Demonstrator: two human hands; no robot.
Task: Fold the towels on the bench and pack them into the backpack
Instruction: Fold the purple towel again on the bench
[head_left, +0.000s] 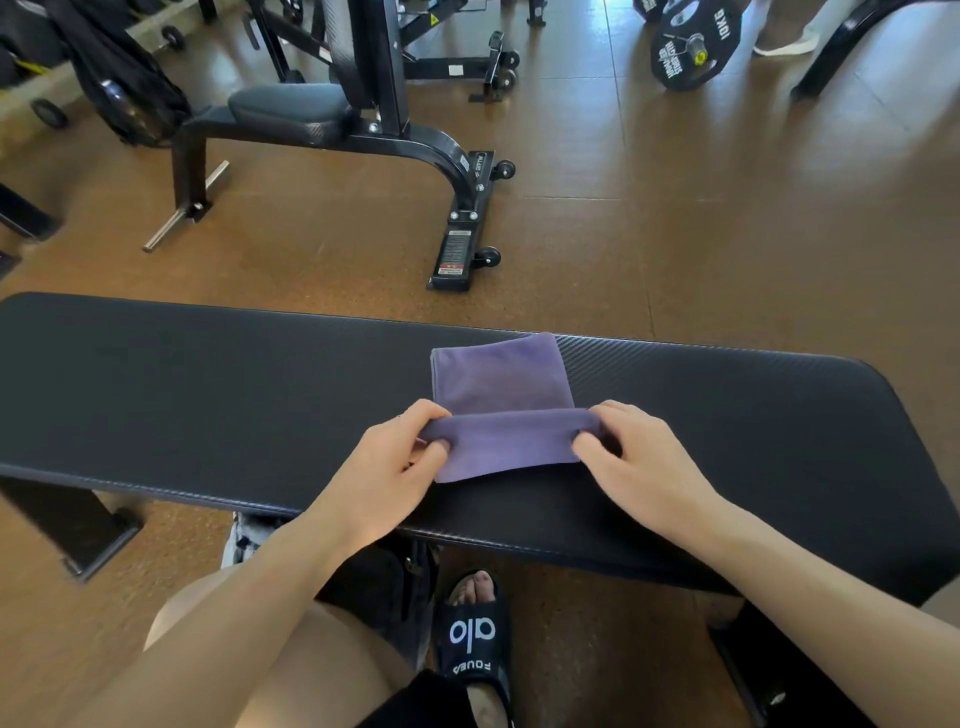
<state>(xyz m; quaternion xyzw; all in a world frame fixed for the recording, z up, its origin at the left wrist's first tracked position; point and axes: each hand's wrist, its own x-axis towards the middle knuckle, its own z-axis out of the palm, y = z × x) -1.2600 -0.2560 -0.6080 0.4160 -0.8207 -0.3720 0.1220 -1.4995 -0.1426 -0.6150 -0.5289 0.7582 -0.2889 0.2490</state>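
Observation:
A purple towel (501, 384) lies on the black padded bench (208, 395), right of its middle. Its near part is turned up into a fold that stands above the flat part. My left hand (400, 462) pinches the left end of that fold, thumb on top and fingers beneath. My right hand (628, 452) pinches the right end in the same way. A black backpack (384, 577) sits on the floor under the bench's near edge, between my knee and my sandalled foot, mostly hidden by my left forearm.
Beyond the bench stands a black weight machine (363, 119) with a seat and wheeled base. A weight plate (693, 47) lies on the brown floor at the far right. The bench leg (72, 525) stands at the near left.

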